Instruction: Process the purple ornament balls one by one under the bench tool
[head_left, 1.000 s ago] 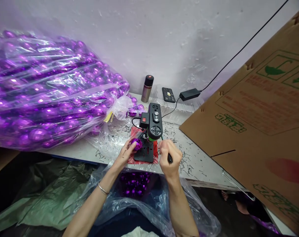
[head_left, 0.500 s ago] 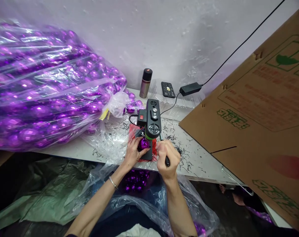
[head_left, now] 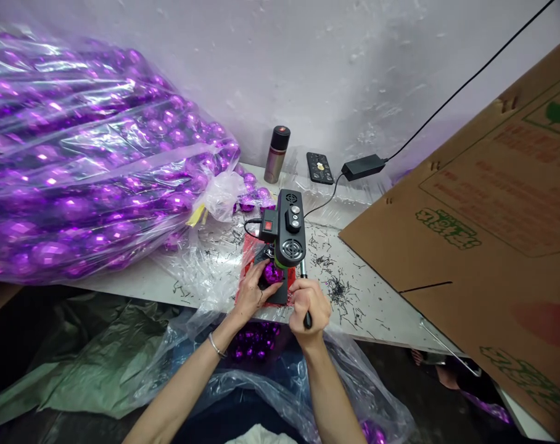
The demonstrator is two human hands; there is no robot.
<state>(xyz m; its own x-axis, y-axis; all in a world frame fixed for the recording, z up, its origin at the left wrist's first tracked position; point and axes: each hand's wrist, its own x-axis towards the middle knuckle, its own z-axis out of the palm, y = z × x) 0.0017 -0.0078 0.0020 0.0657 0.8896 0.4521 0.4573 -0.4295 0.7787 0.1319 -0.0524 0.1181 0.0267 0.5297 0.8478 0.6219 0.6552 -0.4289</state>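
My left hand [head_left: 252, 290] has its thumb and fingers around a shiny purple ball [head_left: 273, 272], holding it on the dark base under the head of a small black hand press [head_left: 290, 228]. A green band shows on the underside of that head. My right hand [head_left: 310, 308] is closed in a fist around the black-tipped lever [head_left: 307, 320] on the press's right side. A red sheet [head_left: 249, 248] lies under the press base. The spot where the ball meets the press is hidden by the head.
A big clear bag of purple balls [head_left: 99, 166] fills the left. Behind stand a bottle [head_left: 276, 154], a phone [head_left: 319, 168] and a power adapter [head_left: 363, 167]. A cardboard box [head_left: 469, 246] leans in from the right. Black bits [head_left: 338, 288] litter the table; an open plastic bag [head_left: 206, 376] hangs below.
My right hand has come down and slightly nearer to me with the lever. My left hand still holds the ball under the press. The whole view has shifted a little.
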